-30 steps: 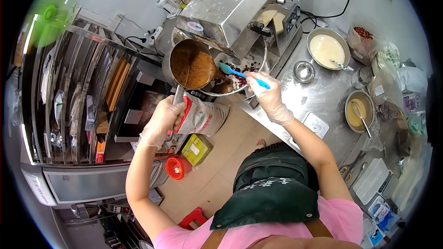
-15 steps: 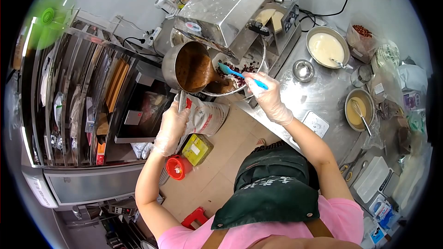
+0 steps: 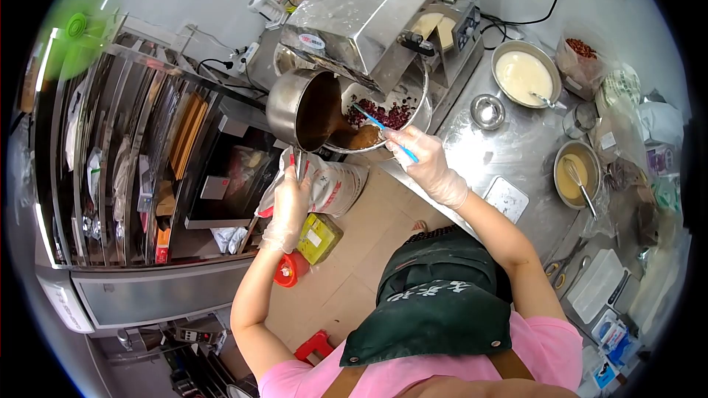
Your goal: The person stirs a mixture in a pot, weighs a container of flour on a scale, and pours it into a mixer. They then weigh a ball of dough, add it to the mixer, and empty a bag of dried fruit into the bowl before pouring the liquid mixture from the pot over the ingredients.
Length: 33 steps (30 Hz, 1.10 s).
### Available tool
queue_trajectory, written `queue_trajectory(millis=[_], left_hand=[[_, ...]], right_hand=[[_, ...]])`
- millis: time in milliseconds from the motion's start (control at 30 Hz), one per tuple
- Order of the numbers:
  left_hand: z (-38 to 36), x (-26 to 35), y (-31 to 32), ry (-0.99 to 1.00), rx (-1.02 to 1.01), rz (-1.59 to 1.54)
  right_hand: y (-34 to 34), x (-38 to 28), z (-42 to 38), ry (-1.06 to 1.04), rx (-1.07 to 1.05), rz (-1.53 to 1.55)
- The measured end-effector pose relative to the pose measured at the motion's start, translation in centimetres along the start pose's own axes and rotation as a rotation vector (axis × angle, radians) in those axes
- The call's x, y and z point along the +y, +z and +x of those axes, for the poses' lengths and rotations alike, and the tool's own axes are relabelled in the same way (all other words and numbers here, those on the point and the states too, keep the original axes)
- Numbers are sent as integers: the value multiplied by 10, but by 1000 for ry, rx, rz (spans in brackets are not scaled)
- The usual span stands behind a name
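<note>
Left hand (image 3: 287, 206) grips steel saucepan (image 3: 299, 109) handle, pan tipped sideways over round steel mixing bowl (image 3: 420, 107); right hand (image 3: 422, 158) grips blue spatula (image 3: 380, 127) reaching into pan mouth.

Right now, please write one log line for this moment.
left hand: grips tipped saucepan | right hand: blue spatula | brown mix pouring into mixing bowl

steel saucepan (image 3: 295, 109) tilted over bowl (image 3: 413, 114)
</note>
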State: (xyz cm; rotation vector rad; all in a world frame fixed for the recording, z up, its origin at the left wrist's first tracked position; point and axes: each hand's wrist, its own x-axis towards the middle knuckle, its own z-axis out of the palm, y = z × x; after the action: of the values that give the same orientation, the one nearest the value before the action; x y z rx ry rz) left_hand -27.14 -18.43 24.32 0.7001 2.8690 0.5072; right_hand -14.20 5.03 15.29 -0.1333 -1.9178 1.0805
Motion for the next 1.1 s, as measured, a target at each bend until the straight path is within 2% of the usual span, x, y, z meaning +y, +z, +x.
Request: queue_trajectory(millis=[233, 333, 467, 733, 867, 933, 1000, 1067, 1100], left_hand=[[-1, 0, 7, -41, 23, -1], [-1, -4, 11, 55, 90, -8], [-2, -3, 11, 64, 89, -22], [-2, -7, 11, 8, 61, 8], [0, -15, 14, 116, 107, -45], [4, -24, 11, 197, 107, -89], [5, -19, -3, 42, -29, -240], [1, 0, -24, -120, -158, -326], [1, 4, -31, -132, -201, -408]], right_hand=[[0, 2, -3, -128, 43, -85], [-2, 1, -5, -166, 53, -118], [0, 5, -9, -212, 64, -133], [-1, 5, -10, -192, 53, -119], [-1, 2, -6, -104, 20, -45], [0, -5, 3, -33, 79, 58], [10, -12, 13, 75, 139, 220], [27, -16, 26, 83, 143, 244], [36, -18, 33, 88, 148, 255]])
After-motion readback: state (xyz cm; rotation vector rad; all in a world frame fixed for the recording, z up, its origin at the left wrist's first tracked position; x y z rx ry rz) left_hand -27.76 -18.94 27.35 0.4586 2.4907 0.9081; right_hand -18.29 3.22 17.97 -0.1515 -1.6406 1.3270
